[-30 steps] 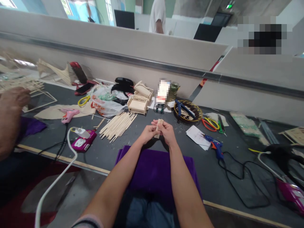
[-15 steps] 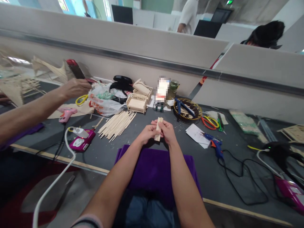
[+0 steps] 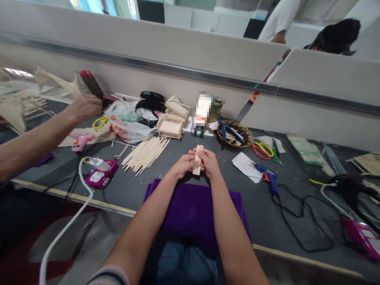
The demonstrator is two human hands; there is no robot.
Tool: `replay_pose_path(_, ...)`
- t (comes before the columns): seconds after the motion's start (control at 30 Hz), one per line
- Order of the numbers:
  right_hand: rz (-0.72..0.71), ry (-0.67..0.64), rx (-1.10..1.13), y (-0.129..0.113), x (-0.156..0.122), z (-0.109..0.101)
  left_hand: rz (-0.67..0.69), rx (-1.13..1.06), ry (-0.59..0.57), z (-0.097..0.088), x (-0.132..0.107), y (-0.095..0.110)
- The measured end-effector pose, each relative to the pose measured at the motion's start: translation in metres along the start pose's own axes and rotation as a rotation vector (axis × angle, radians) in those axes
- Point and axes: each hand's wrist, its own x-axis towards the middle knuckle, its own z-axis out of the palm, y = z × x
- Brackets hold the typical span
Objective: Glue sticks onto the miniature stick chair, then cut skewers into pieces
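Together, the left hand (image 3: pixel 184 164) and right hand (image 3: pixel 209 162) pinch a small bundle of pale sticks (image 3: pixel 196 170) between them, above the bench (image 3: pixel 227 178).
Left of the hands lies a loose stick pile (image 3: pixel 145 154); to their right, a blue glue gun (image 3: pixel 269 176).

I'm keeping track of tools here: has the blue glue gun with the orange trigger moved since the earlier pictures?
No: judged against the round, yellow-rimmed basket, the blue glue gun lies in the same place.

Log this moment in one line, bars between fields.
left hand: gripping stick bundle | right hand: gripping same bundle | on table: loose sticks, blue glue gun
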Motion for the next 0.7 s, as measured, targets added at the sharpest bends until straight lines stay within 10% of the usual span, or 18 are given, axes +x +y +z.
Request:
replay_pose_path(0.33, -0.172, -0.082, -0.09, -0.009, -0.007, -0.001, 0.356, 0.255, 0.045, -0.001, 0.01, -0.001)
replay_pose_path(0.7, -0.281, -0.132, -0.18, -0.003, -0.004, -0.003, 0.376, 0.409, 0.134, -0.009, 0.021, -0.009)
